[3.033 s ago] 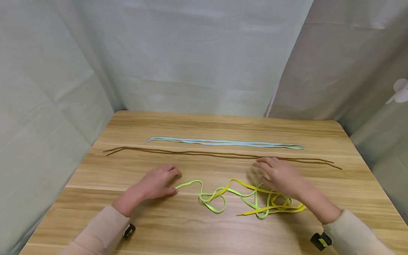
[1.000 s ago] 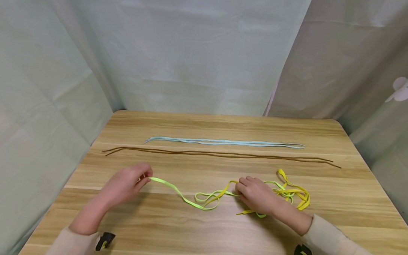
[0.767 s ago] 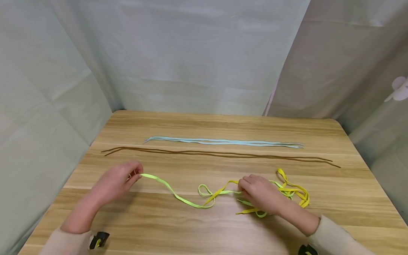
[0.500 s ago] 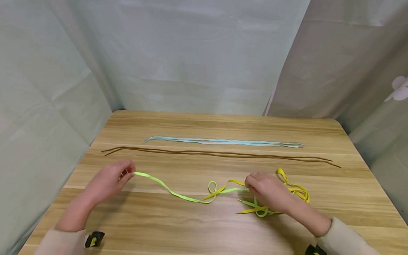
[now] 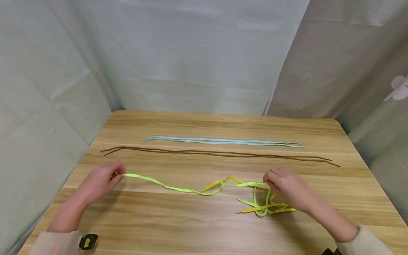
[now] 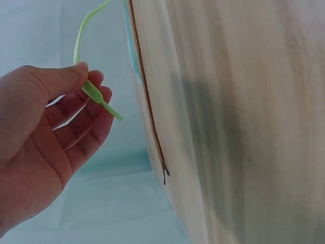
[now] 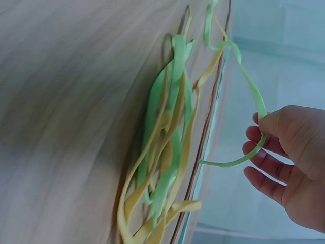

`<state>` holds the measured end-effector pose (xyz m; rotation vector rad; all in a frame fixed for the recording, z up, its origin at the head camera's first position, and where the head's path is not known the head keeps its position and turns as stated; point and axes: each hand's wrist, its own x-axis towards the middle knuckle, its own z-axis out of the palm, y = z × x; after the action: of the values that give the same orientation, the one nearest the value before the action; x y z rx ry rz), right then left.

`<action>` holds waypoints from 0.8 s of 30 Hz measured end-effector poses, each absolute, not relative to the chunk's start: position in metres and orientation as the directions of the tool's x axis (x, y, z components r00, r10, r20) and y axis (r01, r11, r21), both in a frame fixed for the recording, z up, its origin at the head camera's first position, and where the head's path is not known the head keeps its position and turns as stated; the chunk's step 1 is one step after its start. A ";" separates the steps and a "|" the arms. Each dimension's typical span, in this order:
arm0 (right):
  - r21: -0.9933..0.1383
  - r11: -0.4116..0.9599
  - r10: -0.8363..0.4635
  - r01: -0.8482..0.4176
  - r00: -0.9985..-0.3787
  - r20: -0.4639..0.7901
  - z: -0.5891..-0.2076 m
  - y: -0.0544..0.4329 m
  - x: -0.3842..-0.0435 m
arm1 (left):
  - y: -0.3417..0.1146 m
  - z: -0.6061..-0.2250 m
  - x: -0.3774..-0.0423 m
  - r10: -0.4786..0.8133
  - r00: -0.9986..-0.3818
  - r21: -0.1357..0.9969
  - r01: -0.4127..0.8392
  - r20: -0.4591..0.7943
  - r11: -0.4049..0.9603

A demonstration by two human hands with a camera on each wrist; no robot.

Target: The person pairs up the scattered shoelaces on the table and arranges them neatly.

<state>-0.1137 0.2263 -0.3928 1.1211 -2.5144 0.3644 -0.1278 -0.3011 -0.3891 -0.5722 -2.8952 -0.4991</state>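
Note:
My left hand (image 5: pixel 99 182) pinches a bright green shoelace (image 5: pixel 185 190) between thumb and forefinger, close to its tip. In the left wrist view, the lace's narrow end (image 6: pixel 112 112) sticks out past my fingers. Further along, my right hand (image 5: pixel 289 188) pinches the green lace too, and a thin stretch of it curves away below the thumb in the right wrist view. Between the hands the green lace sags and crosses a yellow shoelace (image 5: pixel 255 210) in a small loop. More green and yellow lace lies tangled beside and beneath my right hand, partly hidden by it.
Behind the hands, two brown laces (image 5: pixel 132 148) lie stretched side by side across the wooden table (image 5: pixel 187 232). Beyond them lie pale blue laces (image 5: pixel 159 137), also straightened. Light cloth curtains (image 5: pixel 193 48) hang around the table's back and sides.
My left hand has drawn the green lace's end leftward. My right hand first moved left, took hold of the green lace, then moved right with it. The loop between them has tightened.

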 end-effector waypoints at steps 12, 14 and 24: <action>-0.089 0.721 -0.598 -0.687 -0.682 0.421 -0.394 0.255 -0.109 | -0.311 -0.396 -0.125 0.308 -0.934 0.320 0.351 0.180 0.880; -0.093 0.735 -0.584 -0.672 -0.697 0.415 -0.394 0.261 -0.109 | -0.314 -0.396 -0.124 0.299 -0.941 0.323 0.335 0.157 0.885; -0.074 0.780 -0.535 -0.621 -0.724 0.435 -0.396 0.286 -0.108 | -0.323 -0.403 -0.122 0.247 -0.967 0.345 0.254 0.065 0.904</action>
<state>-0.1079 0.2865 -0.3957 0.8764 -2.5791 0.3014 -0.1219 -0.3229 -0.4032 -0.4006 -3.0458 -0.5558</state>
